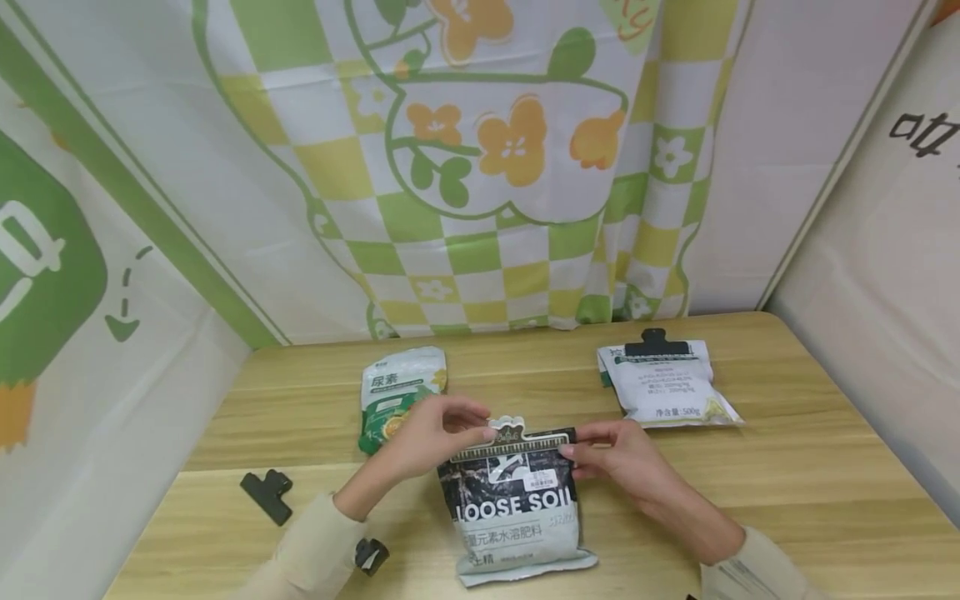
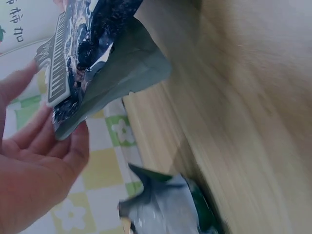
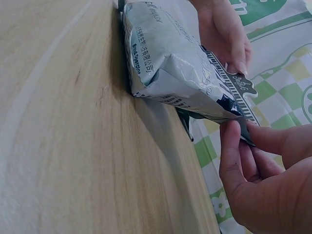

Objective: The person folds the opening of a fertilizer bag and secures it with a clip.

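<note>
A black and pale grey LOOSE SOIL bag (image 1: 517,537) stands on the table with a wide ornate bag clip (image 1: 480,452) across its top edge. My left hand (image 1: 427,437) holds the clip by its raised handle, thumb in front and fingers behind. In the left wrist view, those fingers lie behind the dark bag top (image 2: 92,53). With thumb and fingers, my right hand (image 1: 630,467) pinches the bag's upper right corner. The right wrist view shows this pinch at the folded corner (image 3: 241,127), beside the end of the clip (image 3: 236,87).
A green and white pouch (image 1: 401,387) lies behind my left hand. Back right is a white bag (image 1: 667,392) with a black clip (image 1: 654,343) on its top. Two loose black clips lie on the left: a larger one (image 1: 266,496) and a smaller one (image 1: 371,556) by my sleeve.
</note>
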A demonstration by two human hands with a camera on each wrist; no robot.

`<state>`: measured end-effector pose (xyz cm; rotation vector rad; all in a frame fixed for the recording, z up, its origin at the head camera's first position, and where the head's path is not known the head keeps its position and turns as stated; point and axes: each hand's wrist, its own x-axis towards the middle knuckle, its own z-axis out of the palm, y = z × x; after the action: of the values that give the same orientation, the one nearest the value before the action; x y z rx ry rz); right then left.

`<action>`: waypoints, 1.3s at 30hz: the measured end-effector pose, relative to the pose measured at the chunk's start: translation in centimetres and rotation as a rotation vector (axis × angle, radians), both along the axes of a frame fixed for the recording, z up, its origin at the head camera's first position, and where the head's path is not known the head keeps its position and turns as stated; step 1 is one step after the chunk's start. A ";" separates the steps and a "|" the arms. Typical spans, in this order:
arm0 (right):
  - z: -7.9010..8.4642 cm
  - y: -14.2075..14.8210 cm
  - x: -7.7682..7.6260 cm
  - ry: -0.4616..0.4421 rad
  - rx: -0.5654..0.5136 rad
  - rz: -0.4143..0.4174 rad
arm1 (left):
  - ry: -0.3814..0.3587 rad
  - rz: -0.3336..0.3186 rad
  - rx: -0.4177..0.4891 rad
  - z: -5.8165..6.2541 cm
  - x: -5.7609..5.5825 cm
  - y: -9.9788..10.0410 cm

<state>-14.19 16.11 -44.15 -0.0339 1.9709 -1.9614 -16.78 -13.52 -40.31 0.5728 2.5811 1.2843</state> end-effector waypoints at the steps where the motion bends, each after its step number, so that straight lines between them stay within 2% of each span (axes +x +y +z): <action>1: 0.0 0.0 0.0 0.000 0.000 -0.001 | 0.003 0.018 -0.004 0.0 0.4 -0.3; 9: -0.1 0.1 -0.2 -0.002 0.008 -0.011 | -0.003 0.302 -0.048 -0.2 4.6 -1.7; 13: 0.1 0.2 -0.3 0.001 0.013 -0.016 | 0.001 0.366 -0.025 -0.7 5.7 -2.0; 17: 0.1 0.2 -0.3 0.002 0.018 0.000 | -0.047 0.393 0.019 -1.4 6.6 -2.2; 21: 0.0 0.2 0.0 0.001 0.024 0.005 | -0.155 0.386 0.034 -2.4 7.6 -2.4; 28: -0.2 0.2 -0.1 0.008 0.020 0.002 | -0.315 0.271 0.115 -4.0 8.7 -2.2; 33: -0.2 0.1 0.0 0.008 0.026 -0.005 | -0.429 0.234 0.180 -4.3 9.3 -1.8; 36: -0.2 0.0 0.0 0.010 0.028 -0.006 | -0.445 0.222 0.166 -4.3 9.6 -1.5; 39: -0.1 0.0 0.0 0.013 0.030 -0.007 | -0.418 0.212 0.135 -4.3 9.6 -1.4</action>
<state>-14.19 16.11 -44.29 -0.0322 2.0110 -1.9397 -7.16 -14.88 -44.63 0.0367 2.2625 1.4681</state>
